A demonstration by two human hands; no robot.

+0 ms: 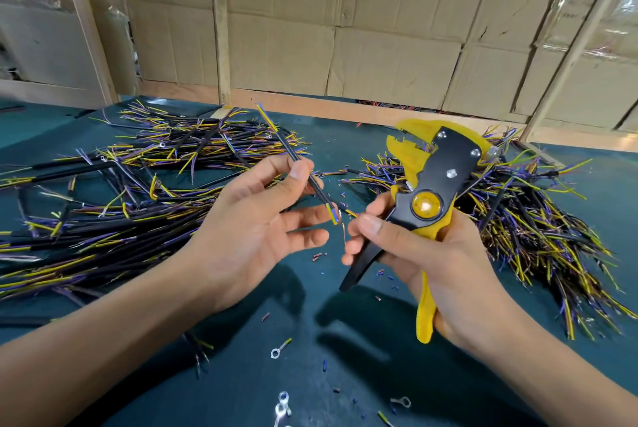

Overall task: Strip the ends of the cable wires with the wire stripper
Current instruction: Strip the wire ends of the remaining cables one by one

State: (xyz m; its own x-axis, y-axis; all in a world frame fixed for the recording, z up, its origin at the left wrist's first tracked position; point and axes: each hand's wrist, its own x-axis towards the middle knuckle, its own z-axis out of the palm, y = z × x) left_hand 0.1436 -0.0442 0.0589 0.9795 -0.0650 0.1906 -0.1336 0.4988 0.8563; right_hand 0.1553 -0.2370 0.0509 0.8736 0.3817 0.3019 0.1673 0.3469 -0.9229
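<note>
My left hand (255,230) pinches a short black cable (293,154) between thumb and forefinger, palm up, the other fingers spread. The cable slants up and away; yellow and blue wires fan out at its far end. Its near end (333,214) shows yellow and blue wires and a thin bare strand hanging down. My right hand (424,254) grips the yellow-and-black wire stripper (428,192) by its handles, jaws pointing up and apart. My right thumb and forefinger reach toward the bare strand at the cable's near end.
A pile of black cables (121,192) with yellow and purple wires lies left on the dark green table (303,340). Another pile (524,216) lies right. Ring terminals (281,404) and insulation bits scatter on the near table. A cardboard wall (345,29) stands behind.
</note>
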